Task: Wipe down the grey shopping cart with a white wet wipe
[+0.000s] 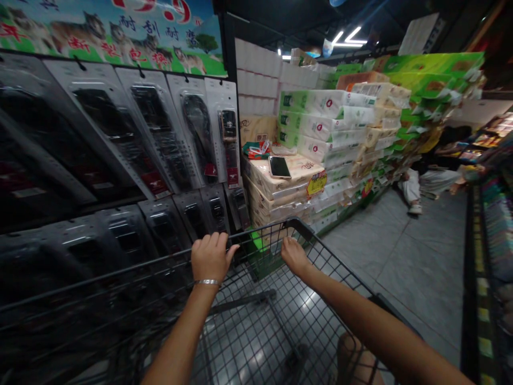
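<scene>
A black wire shopping cart point(302, 228) fills the lower part of the head view, with the grey floor showing through its mesh. My left hand point(210, 259) is closed over its top rail, thumb pointing right, a silver bracelet on the wrist. My right hand point(294, 255) is curled into a grip at the wire mesh just below the cart's corner; its fingertips are hidden. Beyond that corner, a phone point(279, 167) lies screen up on a stack of tissue packs point(276, 190), beside a small green and red packet point(256, 149).
Packaged belts point(152, 107) hang in rows on the left under a wolf-printed banner point(120, 32). Green and white tissue packs point(312, 125) are piled high along the aisle. A person point(428, 176) in light trousers is low down at the far right, near shelves of goods point(499, 214).
</scene>
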Tool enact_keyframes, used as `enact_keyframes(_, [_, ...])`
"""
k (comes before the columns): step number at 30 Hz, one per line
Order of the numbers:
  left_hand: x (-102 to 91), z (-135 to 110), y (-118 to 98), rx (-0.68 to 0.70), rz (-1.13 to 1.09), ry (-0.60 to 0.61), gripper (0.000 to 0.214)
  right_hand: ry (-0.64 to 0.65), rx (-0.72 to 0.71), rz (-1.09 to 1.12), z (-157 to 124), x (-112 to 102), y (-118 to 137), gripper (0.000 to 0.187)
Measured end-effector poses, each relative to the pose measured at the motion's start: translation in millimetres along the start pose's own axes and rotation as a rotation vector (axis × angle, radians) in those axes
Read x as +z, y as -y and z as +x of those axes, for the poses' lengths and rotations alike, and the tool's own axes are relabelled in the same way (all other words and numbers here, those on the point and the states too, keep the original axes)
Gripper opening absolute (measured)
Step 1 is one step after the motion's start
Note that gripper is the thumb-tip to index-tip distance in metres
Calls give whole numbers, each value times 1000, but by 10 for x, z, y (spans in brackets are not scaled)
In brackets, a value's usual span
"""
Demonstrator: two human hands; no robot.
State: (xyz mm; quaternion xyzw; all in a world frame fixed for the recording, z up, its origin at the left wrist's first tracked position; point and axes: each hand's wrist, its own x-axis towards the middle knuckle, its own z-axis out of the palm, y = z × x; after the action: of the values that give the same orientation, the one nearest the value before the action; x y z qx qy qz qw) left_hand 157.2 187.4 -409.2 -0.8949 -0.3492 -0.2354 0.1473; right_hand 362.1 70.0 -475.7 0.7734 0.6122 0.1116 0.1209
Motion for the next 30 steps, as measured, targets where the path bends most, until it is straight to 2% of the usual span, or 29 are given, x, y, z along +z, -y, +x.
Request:
enact_keyframes(6, [10,-6,4,2,-10,-5,30,88,-11,30,-16,262,115,27])
enact_keyframes(9, [15,-7,9,-4,-37,-2,30,122,-30,49,-44,304,147,25])
enact_keyframes(12, [19,-6,9,1,-37,-2,30,123,-66,59,-95,216,133,26])
enact_keyframes(16, [19,-9,2,-5,-38,7,30,84,-95,64,-131,-42,72,26])
enact_keyframes(23, [6,-16,-5,-17,-15,21,29,-23,-64,23,-64,-435,-154,25])
enact_keyframes(26, [11,-17,-2,-13,-9,21,30,-78,-66,-26,-47,-476,-242,27])
enact_keyframes(30, [25,-17,1,-17,0,31,30,-91,-38,-27,-33,-377,-217,28])
